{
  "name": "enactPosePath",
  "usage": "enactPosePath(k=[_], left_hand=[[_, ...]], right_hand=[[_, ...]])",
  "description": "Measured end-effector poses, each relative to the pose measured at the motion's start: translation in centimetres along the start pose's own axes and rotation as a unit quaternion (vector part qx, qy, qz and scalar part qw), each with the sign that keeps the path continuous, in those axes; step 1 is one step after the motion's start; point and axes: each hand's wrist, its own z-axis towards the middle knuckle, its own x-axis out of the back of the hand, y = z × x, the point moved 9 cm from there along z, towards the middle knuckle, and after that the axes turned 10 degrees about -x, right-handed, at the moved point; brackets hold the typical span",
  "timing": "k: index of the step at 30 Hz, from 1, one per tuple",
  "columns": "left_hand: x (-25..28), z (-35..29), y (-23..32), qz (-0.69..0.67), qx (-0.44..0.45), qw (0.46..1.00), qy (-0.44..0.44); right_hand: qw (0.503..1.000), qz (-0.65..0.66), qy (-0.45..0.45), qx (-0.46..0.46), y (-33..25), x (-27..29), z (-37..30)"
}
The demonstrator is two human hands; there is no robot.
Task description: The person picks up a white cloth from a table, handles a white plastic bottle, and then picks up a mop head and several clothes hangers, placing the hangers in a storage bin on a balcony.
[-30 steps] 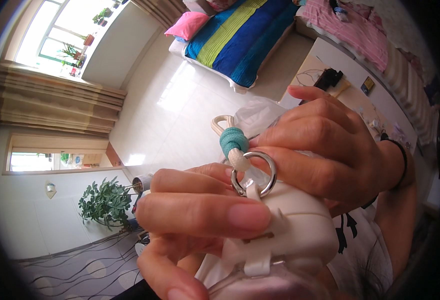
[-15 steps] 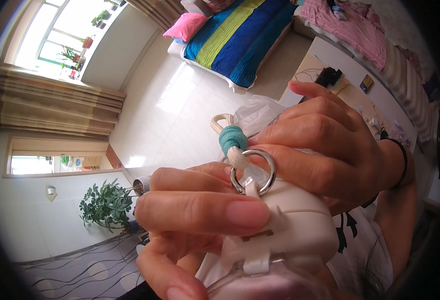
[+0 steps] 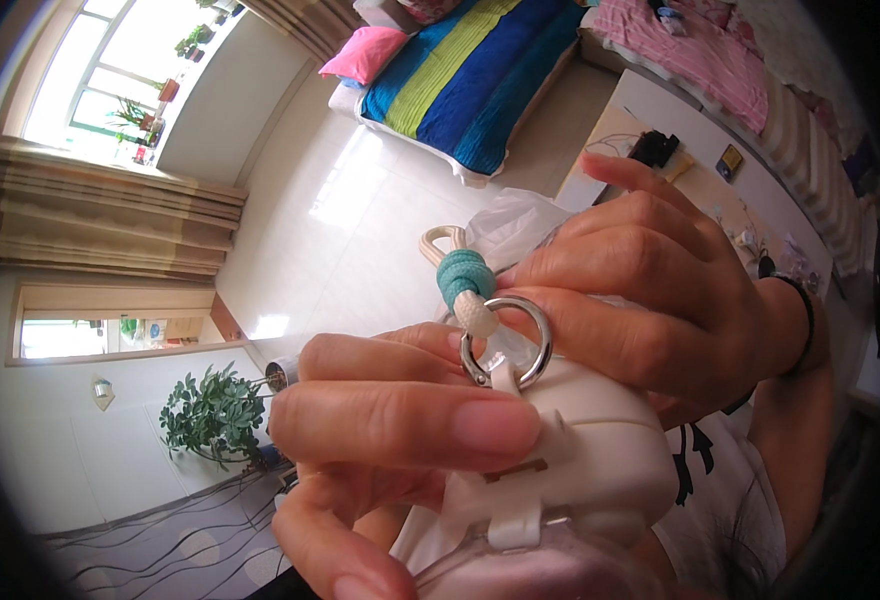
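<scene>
Close up stands a bottle with a rounded white lid (image 3: 610, 455), a latch on its front and a clear, pinkish body partly cut off by the lower edge. A metal ring (image 3: 543, 345) hangs from a white loop on the lid. On the ring is a white and teal braided cord (image 3: 465, 280). My left hand (image 3: 380, 420) is closed around the lid's left and front, one fingertip just below the ring. Bent over the lid's far right side, my right hand (image 3: 650, 270) has one finger raised; its grip is partly hidden. Translucent plastic (image 3: 515, 228) shows beyond its fingertips.
A white table (image 3: 695, 190) with a black object and small items stands at the right. Further back are a bed with a striped blue and green cover (image 3: 470, 70) and pink bedding (image 3: 695, 60). A leafy potted plant (image 3: 215, 415) stands at the left.
The room has shifted very slightly in the view. My hands, the bottle, ring and cord keep nearly the same places.
</scene>
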Motion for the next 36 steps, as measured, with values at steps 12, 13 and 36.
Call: enactPosePath(k=[12,13,36], left_hand=[[0.6,0.7,-0.8,0.006,0.002,1.000,-0.010],[0.4,0.7,-0.4,0.010,0.000,1.000,-0.009],[1.3,1.2,-1.4,0.019,-0.043,0.999,-0.021]], right_hand=[[1.000,-0.004,0.011,-0.014,1.0,0.2,-0.2],[1.000,0.001,0.010,-0.012,0.8,0.2,-0.1],[0.999,-0.038,-0.009,-0.028,1.7,0.3,-0.1]])
